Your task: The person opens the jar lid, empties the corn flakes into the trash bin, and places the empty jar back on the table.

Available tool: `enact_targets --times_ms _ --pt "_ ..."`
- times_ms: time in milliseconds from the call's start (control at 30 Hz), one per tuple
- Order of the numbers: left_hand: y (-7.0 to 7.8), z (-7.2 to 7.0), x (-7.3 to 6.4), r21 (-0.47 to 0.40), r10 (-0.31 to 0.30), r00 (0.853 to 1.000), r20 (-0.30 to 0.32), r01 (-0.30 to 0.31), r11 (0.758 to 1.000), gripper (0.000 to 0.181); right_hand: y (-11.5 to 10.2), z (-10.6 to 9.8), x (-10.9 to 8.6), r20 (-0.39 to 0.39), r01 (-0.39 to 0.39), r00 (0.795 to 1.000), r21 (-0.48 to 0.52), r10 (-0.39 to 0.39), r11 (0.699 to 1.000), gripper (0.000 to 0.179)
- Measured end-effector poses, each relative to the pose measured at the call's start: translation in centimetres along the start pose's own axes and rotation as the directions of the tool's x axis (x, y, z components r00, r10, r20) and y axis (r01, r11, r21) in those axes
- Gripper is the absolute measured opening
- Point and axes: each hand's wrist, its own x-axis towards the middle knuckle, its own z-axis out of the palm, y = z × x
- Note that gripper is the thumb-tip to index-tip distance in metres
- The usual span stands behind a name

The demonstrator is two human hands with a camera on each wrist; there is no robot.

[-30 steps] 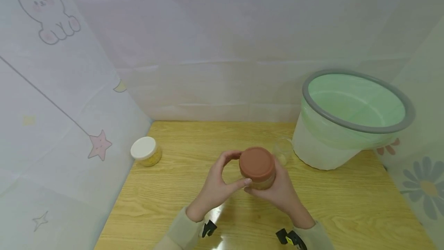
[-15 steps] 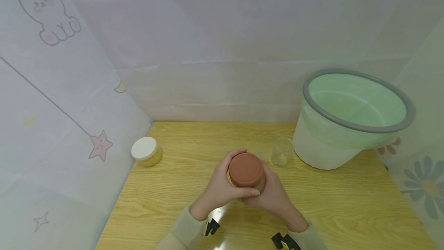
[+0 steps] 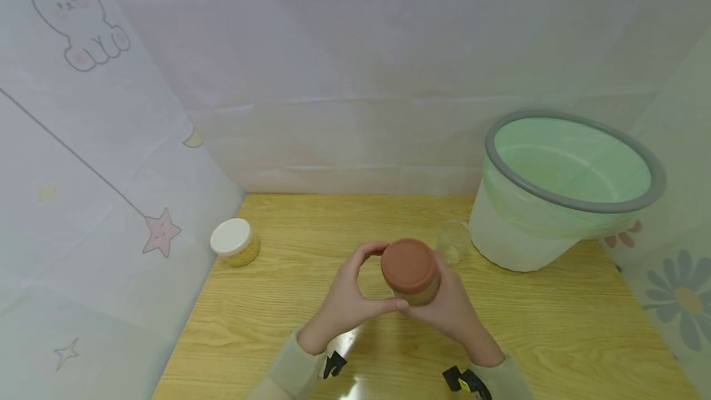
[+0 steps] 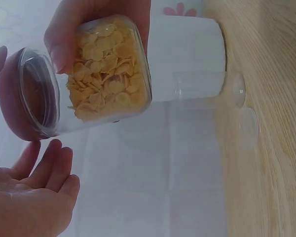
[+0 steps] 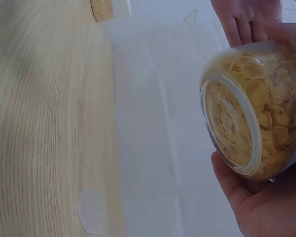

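Pale printed sheets line the far side and both flanks; wood-grain table below, glare at the near edge. Change since half a second ago: left hand has loosened off the brown lid, and the clear jar of yellow flakes has shifted slightly right. Now the left fingers curve loosely around the lid with a gap at the palm (fingertip contact: can't tell for sure). Right hand grips the jar body, tilted, off the table, centre and toward the near side. Lid's still seated, so I'd read it as a pause between twists, jar not opened yet. Rest: white bin with green liner far right, clear cup just left of it, clear disc lying near that, white-lidded tub at the left edge.
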Motion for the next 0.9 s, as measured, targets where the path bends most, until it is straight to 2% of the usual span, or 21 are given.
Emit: enact_targets --times_ms 200,367,567,767,900 --pt "0.0 0.0 0.1 -0.003 0.000 1.000 -0.013 0.000 1.000 0.082 -0.2 0.0 0.0 0.008 0.007 1.000 0.012 -0.007 1.000 0.088" --pt "0.1 0.1 0.3 0.009 -0.034 0.999 0.004 0.034 0.999 0.095 -0.3 0.6 -0.1 0.042 0.017 0.999 0.048 -0.019 0.999 0.088" --pt "0.6 0.3 0.7 0.018 -0.064 0.996 0.056 0.063 0.998 0.104 -0.2 1.2 -0.1 0.093 0.070 0.993 0.049 -0.074 0.996 0.086" --pt "0.9 0.2 1.1 0.086 -0.085 0.993 0.085 0.077 0.993 0.100 -0.4 1.4 -0.1 0.115 0.059 0.991 0.036 -0.063 0.998 0.083" --pt "1.2 0.1 1.1 0.047 -0.087 0.994 0.064 0.084 0.995 0.095 -0.5 1.4 -0.2 0.118 0.058 0.991 0.043 -0.062 0.997 0.086"
